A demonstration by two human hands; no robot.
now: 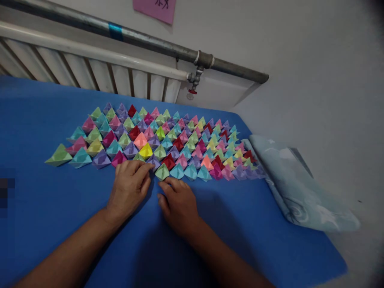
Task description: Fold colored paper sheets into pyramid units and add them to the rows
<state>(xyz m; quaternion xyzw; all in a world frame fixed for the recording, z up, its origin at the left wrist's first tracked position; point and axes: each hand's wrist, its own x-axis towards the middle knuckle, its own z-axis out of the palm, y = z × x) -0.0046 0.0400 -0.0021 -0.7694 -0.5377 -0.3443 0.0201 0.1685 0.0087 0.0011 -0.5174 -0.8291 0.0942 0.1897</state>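
Many folded paper boats in several colours stand in close rows on a blue bed surface. My left hand (129, 188) is closed, its fingers bent together, with the fingertips at the near left side of a purple paper boat (154, 161) in the front rows. Its knuckles partly hide a light green boat (138, 157). My right hand (180, 204) lies low on the blue surface (120, 248), thumb and index finger apart. Its index fingertip is at the near edge of a light green paper boat (162, 172). Beside that boat stands a light blue one (177, 171).
A folded pale blue patterned cloth (288, 176) lies at the right end of the rows, by the wall. Behind the bed are a white radiator (99, 74), a metal pipe (159, 46) and a red-handled valve (193, 92). A pink note (154, 9) hangs on the wall.
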